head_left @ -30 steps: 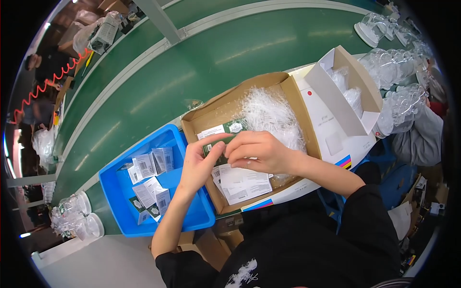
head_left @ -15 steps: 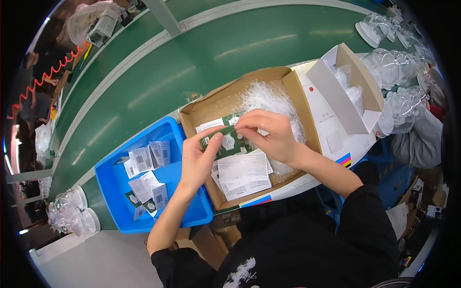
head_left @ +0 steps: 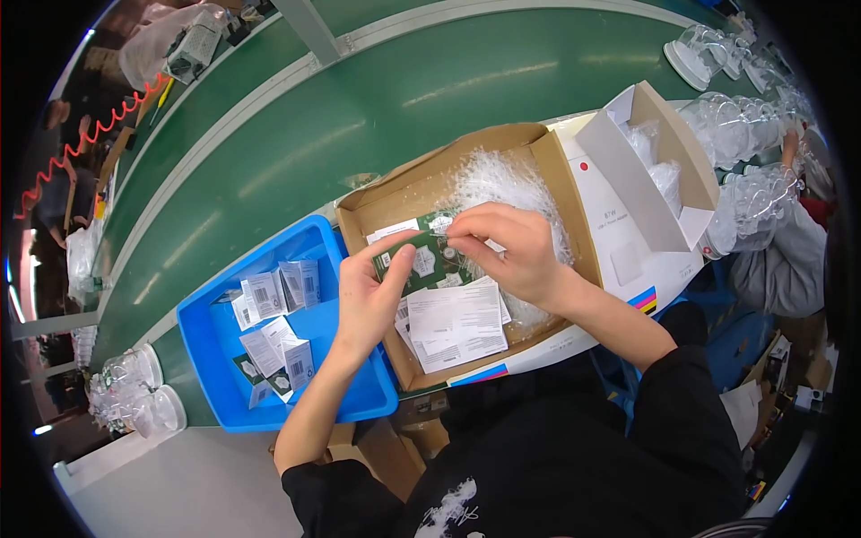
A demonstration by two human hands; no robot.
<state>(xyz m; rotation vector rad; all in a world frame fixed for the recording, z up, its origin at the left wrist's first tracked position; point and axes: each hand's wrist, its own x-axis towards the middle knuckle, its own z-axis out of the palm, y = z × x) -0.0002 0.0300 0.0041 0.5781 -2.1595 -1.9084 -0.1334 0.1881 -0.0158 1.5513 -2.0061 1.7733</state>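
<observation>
My left hand (head_left: pixel 375 282) is closed on a green printed card (head_left: pixel 423 261), thumb across its front, over the left side of a shallow cardboard box (head_left: pixel 345 215). At the card's upper edge my right hand (head_left: pixel 509 251) pinches thumb and forefinger together; whatever is between them is too small to make out. More green and white cards lie beneath, with folded white printed papers (head_left: pixel 456 325) in front. A pile of thin clear plastic strands (head_left: pixel 507 184) fills the box's right side, partly hidden by my right hand.
A blue bin (head_left: pixel 202 345) with folded cards (head_left: pixel 262 294) stands left of the box. To the right is an open white carton (head_left: pixel 628 170) with clear wrapping inside. Clear plastic domes (head_left: pixel 740 211) stand farther right, beside a person's grey sleeve (head_left: pixel 789 264). A green table (head_left: pixel 296 170) stretches behind.
My right fingertips have shifted slightly right and up, a little away from my left hand. At the far right, another person's hand has come into view by the domes.
</observation>
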